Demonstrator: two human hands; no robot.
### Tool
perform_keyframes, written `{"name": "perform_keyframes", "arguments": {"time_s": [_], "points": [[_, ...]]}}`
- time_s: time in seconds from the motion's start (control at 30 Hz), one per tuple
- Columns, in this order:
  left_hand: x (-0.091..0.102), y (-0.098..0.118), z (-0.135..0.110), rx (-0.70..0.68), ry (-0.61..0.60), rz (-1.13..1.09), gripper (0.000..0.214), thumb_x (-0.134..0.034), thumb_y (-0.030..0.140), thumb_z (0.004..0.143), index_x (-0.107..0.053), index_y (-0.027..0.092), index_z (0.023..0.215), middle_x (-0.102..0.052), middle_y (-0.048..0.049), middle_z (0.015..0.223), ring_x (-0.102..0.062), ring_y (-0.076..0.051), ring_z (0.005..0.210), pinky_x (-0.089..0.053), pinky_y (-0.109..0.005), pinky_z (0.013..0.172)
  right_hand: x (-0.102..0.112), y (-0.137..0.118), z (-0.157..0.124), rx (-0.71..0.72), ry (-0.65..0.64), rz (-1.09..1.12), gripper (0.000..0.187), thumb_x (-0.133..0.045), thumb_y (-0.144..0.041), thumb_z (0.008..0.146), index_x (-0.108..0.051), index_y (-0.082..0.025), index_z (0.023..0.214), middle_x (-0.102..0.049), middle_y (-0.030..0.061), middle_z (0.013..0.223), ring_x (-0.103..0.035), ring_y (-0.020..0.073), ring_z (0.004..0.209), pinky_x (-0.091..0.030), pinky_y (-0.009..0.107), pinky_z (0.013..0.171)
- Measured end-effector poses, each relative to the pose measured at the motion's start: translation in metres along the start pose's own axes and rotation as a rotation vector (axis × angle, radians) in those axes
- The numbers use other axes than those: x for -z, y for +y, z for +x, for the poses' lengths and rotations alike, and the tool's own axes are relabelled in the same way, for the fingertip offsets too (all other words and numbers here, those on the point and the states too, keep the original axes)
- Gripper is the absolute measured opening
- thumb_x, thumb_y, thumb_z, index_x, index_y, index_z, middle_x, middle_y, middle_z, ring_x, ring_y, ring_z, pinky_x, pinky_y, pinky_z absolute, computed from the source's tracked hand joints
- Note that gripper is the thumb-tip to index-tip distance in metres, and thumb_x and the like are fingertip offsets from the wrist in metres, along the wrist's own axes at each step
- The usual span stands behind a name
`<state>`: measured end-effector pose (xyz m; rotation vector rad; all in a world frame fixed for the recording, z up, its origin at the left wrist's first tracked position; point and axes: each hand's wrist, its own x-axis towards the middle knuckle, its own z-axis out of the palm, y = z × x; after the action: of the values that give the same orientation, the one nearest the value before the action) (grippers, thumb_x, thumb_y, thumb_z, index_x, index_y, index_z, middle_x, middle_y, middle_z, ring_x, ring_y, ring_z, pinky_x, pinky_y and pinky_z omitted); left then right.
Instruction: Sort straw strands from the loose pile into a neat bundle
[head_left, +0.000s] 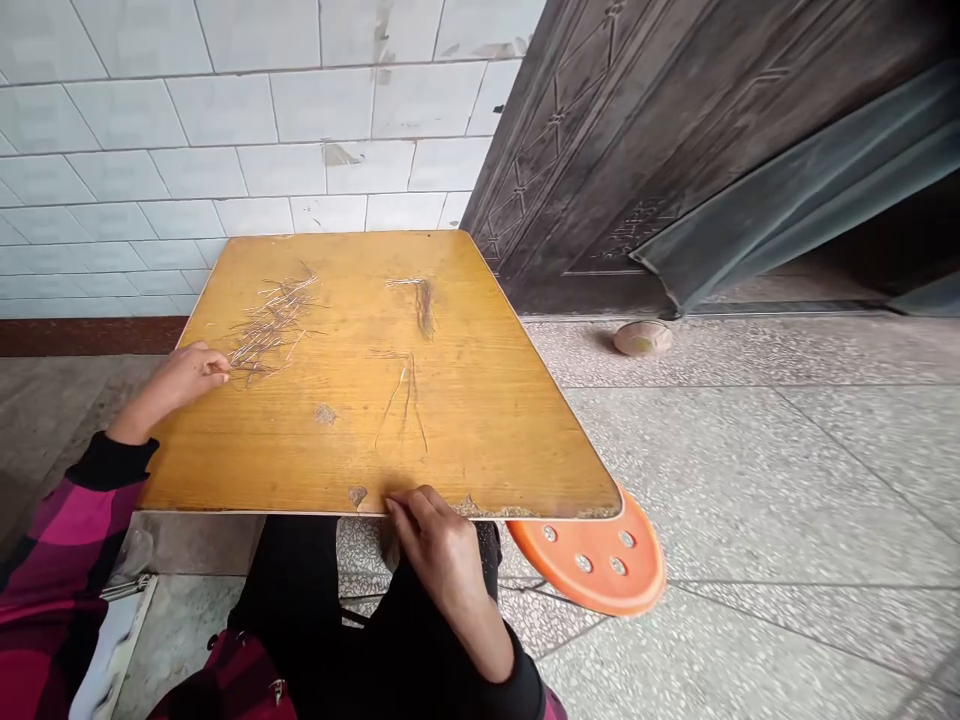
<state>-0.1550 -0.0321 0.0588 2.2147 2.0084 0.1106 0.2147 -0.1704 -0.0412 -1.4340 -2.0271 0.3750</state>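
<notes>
Left hand [184,378] touches strands [270,325], right hand [439,545] touches tabletop edge [525,510].

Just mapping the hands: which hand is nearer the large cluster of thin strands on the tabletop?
Left. The left hand sits at the lower end of the cluster of thin strands. The right hand rests at the near edge of the tabletop, farther off.

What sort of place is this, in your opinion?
Probably the entrance of a house: a dark embossed metal door, white wall tiles and a speckled terrazzo floor suggest it.
</notes>
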Motion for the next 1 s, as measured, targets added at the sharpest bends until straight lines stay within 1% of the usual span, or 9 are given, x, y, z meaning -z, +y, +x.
{"name": "perform_keyframes", "arguments": {"time_s": [0.1, 0.23, 0.33, 0.4, 0.5, 0.63, 0.77, 0.9, 1.0], "points": [[-0.008, -0.019, -0.012, 0.056, 0.04, 0.09, 0.026, -0.049, 0.029, 0.076, -0.067, 0.018, 0.092, -0.062, -0.0074, 0.092, -0.06, -0.02, 0.081, -0.044, -0.029, 0.075, 0.0, 0.0, 0.0, 0.015, 0.007, -0.006, 0.026, -0.045, -0.029, 0.097, -0.066, -0.017, 0.086, -0.068, 0.0042, 0.077, -0.066, 0.0146, 0.064, -0.046, 0.022, 0.059], [-0.011, -0.044, -0.01, 0.276, 0.153, 0.164, 0.029, -0.047, 0.035, 0.079, -0.066, 0.018, 0.094, -0.061, -0.012, 0.101, -0.059, -0.028, 0.095, -0.045, -0.034, 0.078, 0.001, 0.0, 0.0, 0.022, 0.003, -0.027, 0.028, -0.044, -0.03, 0.097, -0.065, -0.017, 0.086, -0.068, 0.004, 0.077, -0.066, 0.0147, 0.063, -0.045, 0.022, 0.057], [-0.012, -0.054, 0.004, 0.358, 0.091, 0.163, 0.026, -0.052, 0.039, 0.077, -0.068, 0.02, 0.082, -0.063, -0.0117, 0.099, -0.06, -0.029, 0.095, -0.045, -0.034, 0.078, 0.001, -0.001, 0.001, 0.017, -0.003, -0.043, 0.03, -0.043, -0.032, 0.098, -0.065, -0.018, 0.085, -0.067, 0.0035, 0.076, -0.066, 0.0146, 0.062, -0.045, 0.023, 0.056], [-0.012, -0.053, 0.015, 0.37, 0.021, 0.172, 0.023, -0.054, 0.039, 0.074, -0.068, 0.02, 0.076, -0.065, -0.0121, 0.1, -0.062, -0.03, 0.094, -0.046, -0.033, 0.075, 0.001, -0.002, 0.001, 0.013, 0.0, -0.047, 0.03, -0.042, -0.033, 0.098, -0.065, -0.018, 0.085, -0.067, 0.0034, 0.075, -0.066, 0.0145, 0.062, -0.045, 0.023, 0.056], [-0.011, -0.041, 0.029, 0.366, -0.043, 0.203, 0.017, -0.056, 0.032, 0.069, -0.068, 0.02, 0.071, -0.067, -0.0122, 0.101, -0.063, -0.031, 0.092, -0.045, -0.034, 0.071, 0.0, -0.002, 0.001, 0.006, 0.0, -0.051, 0.031, -0.042, -0.033, 0.098, -0.065, -0.018, 0.085, -0.067, 0.0034, 0.075, -0.066, 0.0144, 0.062, -0.045, 0.022, 0.057], [-0.01, -0.021, 0.038, 0.352, -0.076, 0.216, 0.02, -0.053, 0.028, 0.069, -0.071, 0.021, 0.075, -0.069, -0.0122, 0.101, -0.064, -0.033, 0.094, -0.046, -0.035, 0.072, -0.001, -0.002, 0.002, 0.0, -0.003, -0.059, 0.031, -0.042, -0.033, 0.097, -0.066, -0.018, 0.084, -0.067, 0.0034, 0.075, -0.066, 0.0143, 0.062, -0.044, 0.022, 0.056], [-0.011, -0.014, 0.037, 0.345, -0.118, 0.263, 0.022, -0.055, 0.026, 0.068, -0.071, 0.02, 0.082, -0.069, -0.0136, 0.104, -0.063, -0.032, 0.096, -0.047, -0.035, 0.074, 0.0, -0.003, 0.002, 0.008, 0.004, -0.065, 0.031, -0.042, -0.033, 0.098, -0.066, -0.018, 0.085, -0.067, 0.0037, 0.076, -0.067, 0.0144, 0.063, -0.045, 0.022, 0.056], [-0.012, -0.019, 0.031, 0.246, -0.101, 0.302, 0.027, -0.052, 0.018, 0.071, -0.069, 0.02, 0.092, -0.069, -0.0156, 0.104, -0.063, -0.032, 0.094, -0.046, -0.038, 0.075, 0.001, -0.004, 0.001, 0.012, 0.003, -0.062, 0.031, -0.041, -0.032, 0.098, -0.065, -0.018, 0.084, -0.067, 0.0042, 0.076, -0.067, 0.0148, 0.064, -0.046, 0.023, 0.058], [-0.013, -0.021, 0.022, 0.2, -0.105, 0.316, 0.022, -0.051, 0.015, 0.07, -0.069, 0.018, 0.083, -0.069, -0.0184, 0.097, -0.064, -0.035, 0.091, -0.045, -0.041, 0.074, 0.0, -0.004, 0.001, 0.009, 0.004, -0.059, 0.03, -0.042, -0.031, 0.098, -0.065, -0.018, 0.084, -0.067, 0.0042, 0.076, -0.067, 0.015, 0.065, -0.046, 0.023, 0.058]]}}
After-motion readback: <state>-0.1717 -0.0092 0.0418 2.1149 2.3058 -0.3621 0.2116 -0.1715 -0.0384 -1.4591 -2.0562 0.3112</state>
